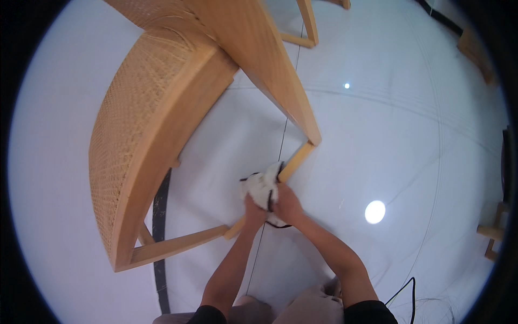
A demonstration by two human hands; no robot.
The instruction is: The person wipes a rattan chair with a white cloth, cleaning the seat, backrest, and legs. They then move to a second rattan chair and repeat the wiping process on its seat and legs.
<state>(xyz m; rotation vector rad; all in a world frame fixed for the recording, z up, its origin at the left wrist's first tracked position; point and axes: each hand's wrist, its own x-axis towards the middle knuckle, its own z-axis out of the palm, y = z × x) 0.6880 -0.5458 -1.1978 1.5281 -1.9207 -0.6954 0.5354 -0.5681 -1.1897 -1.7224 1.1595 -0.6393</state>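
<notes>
My left hand [255,211] and my right hand [288,204] are side by side, both gripping a white cloth [259,187] with dark edging. The cloth is bunched around the middle of a low wooden rail [297,161] that joins two legs of a chair. Cloth and hands hide the rail's middle; its two ends show on either side. The chair has a woven seat [133,105] with a pale wooden frame [174,125]. One chair leg [182,243] reaches the rail's near end, and a broader leg [279,73] meets its far end.
Glossy white floor tiles [364,154] with thin joints and bright reflections surround the chair. A dark floor strip [161,227] runs beneath it. Other wooden furniture legs [309,24] stand at the top, with more wooden furniture [491,231] at right. A black cable [412,295] lies lower right.
</notes>
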